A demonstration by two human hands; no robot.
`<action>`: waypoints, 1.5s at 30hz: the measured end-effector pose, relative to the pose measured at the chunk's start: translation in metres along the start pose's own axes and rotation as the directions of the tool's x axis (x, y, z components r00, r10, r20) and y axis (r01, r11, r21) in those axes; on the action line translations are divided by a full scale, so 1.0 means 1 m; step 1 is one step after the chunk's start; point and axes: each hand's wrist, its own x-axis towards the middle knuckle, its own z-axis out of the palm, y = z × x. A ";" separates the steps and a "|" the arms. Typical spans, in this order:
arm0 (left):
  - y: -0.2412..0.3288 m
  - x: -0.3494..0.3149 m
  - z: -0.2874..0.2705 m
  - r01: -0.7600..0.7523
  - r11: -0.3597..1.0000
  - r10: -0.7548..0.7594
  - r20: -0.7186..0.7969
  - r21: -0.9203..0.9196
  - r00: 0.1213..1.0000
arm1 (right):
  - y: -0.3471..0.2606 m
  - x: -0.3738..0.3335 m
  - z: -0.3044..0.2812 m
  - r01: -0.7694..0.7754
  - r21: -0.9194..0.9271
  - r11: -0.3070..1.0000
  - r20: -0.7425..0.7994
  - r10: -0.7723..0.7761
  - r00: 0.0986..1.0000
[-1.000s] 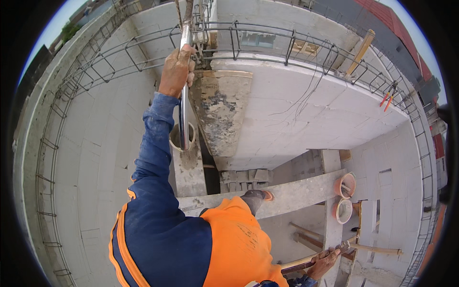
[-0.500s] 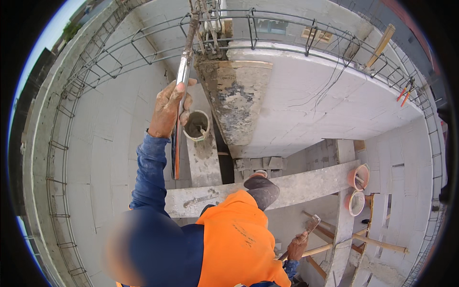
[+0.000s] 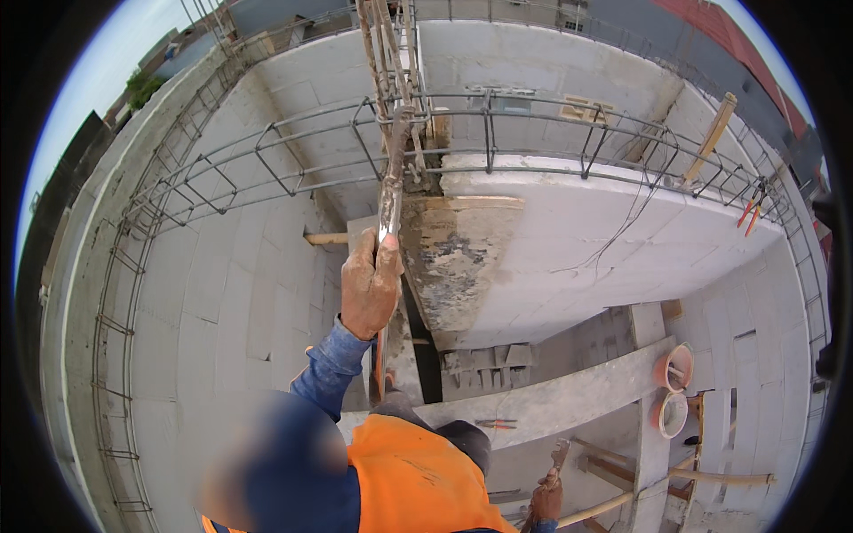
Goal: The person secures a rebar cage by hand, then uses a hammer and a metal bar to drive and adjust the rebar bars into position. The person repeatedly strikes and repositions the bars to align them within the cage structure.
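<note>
My raised left hand (image 3: pixel 370 289) grips a long, narrow bar (image 3: pixel 389 211). It is silvery, its upper end is crusted with mortar, and an orange strip shows below my fist. Its exact kind is unclear. The bar's top end overlaps upright, mortar-coated rebars (image 3: pixel 385 62) in the view; whether they touch I cannot tell. Low on the right, my right hand (image 3: pixel 546 499) is closed round a narrow hand tool smeared with mortar (image 3: pixel 559 453), possibly a trowel. Beyond my left hand stands a mortar-stained board (image 3: pixel 453 266) against the white block wall (image 3: pixel 586 231).
A rebar cage (image 3: pixel 533 162) runs across above the wall. Concrete planks (image 3: pixel 569 382) span the gap below my legs, with red-handled pliers (image 3: pixel 496 424) on one. Two buckets (image 3: pixel 677 369) sit at right. Other red-handled pliers (image 3: pixel 751 216) hang on the cage. Timber poles (image 3: pixel 711 477) lie lower right.
The view has tilted upward. My left hand and the bar appear farther right and lower, nearer the upright rebars. The mortar bucket beside that hand is now hidden. My right hand appears lower.
</note>
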 end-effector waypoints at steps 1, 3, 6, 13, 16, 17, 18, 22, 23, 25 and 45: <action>-0.001 0.001 0.000 0.006 1.000 -0.006 0.008 -0.029 1.000 | -0.011 -0.002 0.008 0.029 -0.024 0.999 0.023 -0.028 0.999; -0.001 0.001 0.000 0.071 0.995 -0.072 -0.016 -0.064 0.997 | -0.033 -0.003 0.025 0.082 -0.029 0.996 0.076 -0.079 0.994; 0.001 0.003 0.001 0.112 0.992 -0.114 -0.020 -0.064 0.993 | -0.049 0.000 0.045 0.009 0.042 0.999 0.159 -0.016 0.987; -0.001 0.013 0.018 -0.039 0.995 0.048 -0.102 0.087 0.994 | -0.013 0.003 0.075 0.344 0.160 0.925 0.056 -0.356 0.933; -0.003 0.012 0.026 -0.072 0.992 0.083 -0.110 0.101 0.991 | -0.023 -0.012 0.070 0.181 0.194 0.964 0.119 -0.206 0.971; -0.002 0.013 0.028 -0.111 0.988 0.124 -0.122 0.105 0.985 | -0.032 -0.019 0.066 0.095 0.158 0.983 0.134 -0.116 0.984; -0.001 0.014 0.030 -0.123 0.988 0.134 -0.122 0.094 0.984 | -0.042 -0.027 0.061 0.020 0.175 0.984 0.170 -0.051 0.984; 0.016 0.015 0.031 -0.076 0.997 0.073 -0.079 -0.027 0.994 | -0.075 -0.053 0.049 -0.120 0.136 0.983 0.239 0.085 0.967; 0.023 0.015 0.029 -0.047 0.996 0.043 -0.058 -0.082 0.997 | -0.080 -0.056 0.048 -0.117 0.152 0.981 0.247 0.077 0.966; 0.037 0.012 0.027 0.011 0.983 -0.016 -0.023 -0.185 1.000 | -0.085 -0.058 0.049 -0.101 0.155 0.983 0.274 0.055 0.960; 0.013 0.025 0.050 -0.282 0.953 0.302 -0.261 0.114 0.917 | -0.105 -0.074 0.056 -0.048 0.028 0.998 0.304 0.037 0.952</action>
